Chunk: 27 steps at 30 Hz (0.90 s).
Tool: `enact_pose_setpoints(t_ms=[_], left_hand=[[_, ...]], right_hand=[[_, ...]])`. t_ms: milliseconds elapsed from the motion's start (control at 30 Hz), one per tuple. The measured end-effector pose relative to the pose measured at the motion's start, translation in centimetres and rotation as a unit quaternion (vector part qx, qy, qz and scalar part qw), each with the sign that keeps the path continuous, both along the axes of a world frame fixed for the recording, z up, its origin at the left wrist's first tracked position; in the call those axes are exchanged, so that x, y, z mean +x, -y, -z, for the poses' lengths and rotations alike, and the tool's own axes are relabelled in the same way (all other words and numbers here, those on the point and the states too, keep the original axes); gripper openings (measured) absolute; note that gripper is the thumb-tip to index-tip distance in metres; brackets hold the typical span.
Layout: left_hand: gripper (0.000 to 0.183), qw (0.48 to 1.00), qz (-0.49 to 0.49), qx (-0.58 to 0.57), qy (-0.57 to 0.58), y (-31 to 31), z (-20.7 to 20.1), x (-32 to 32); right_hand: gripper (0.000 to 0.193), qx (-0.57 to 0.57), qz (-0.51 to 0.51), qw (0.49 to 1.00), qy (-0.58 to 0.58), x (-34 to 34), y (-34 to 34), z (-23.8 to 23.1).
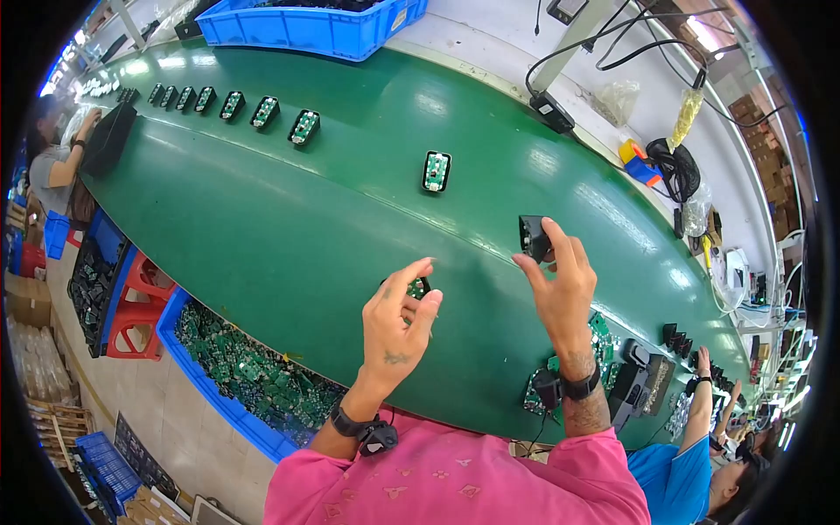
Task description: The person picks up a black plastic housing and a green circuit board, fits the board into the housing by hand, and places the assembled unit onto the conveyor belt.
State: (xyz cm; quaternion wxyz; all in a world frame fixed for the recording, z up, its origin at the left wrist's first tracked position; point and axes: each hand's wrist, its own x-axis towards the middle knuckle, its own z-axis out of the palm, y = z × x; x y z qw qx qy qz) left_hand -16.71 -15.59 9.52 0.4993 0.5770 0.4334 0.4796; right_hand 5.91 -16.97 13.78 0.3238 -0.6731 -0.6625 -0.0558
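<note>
Worktop (271, 219) shining green, tiled floor (179, 402) showing alongside, your right hand (564, 293) gripping black housing (531, 236), your left hand (392, 324) grasping part-hidden circuit board (418, 287).

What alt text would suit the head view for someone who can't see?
A person's right hand pinches a black housing above a green table while the left hand holds a partly hidden piece with green circuitry. Black-cased circuit boards line the table beyond; a blue bin of loose boards sits at lower left.
</note>
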Motion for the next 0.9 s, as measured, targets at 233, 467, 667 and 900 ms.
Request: enact_pose_setpoints(t_ms=[233, 467, 667, 900], left_hand=[[0.053, 0.950, -0.069, 0.203, -0.226, -0.8, 1.6, -2.1], [0.075, 0.939, 0.057, 0.137, -0.311, -2.4, 3.6, -4.5], [0.054, 0.930, 0.060, 0.184, -0.312, -3.3, 5.9, -2.6], [0.049, 0.986, 0.067, 0.049, -0.144, 0.7, 3.4, 2.6]], right_hand=[[0.045, -0.129, 0.052, 0.953, -0.271, 6.3, -5.6, 7.5], [0.042, -0.171, 0.042, 0.848, -0.500, 6.4, -12.4, 10.6], [0.047, -0.116, 0.167, 0.945, -0.257, 6.8, -10.3, 11.2], [0.050, -0.211, -0.113, 0.862, -0.447, -3.6, 5.1, 8.4]])
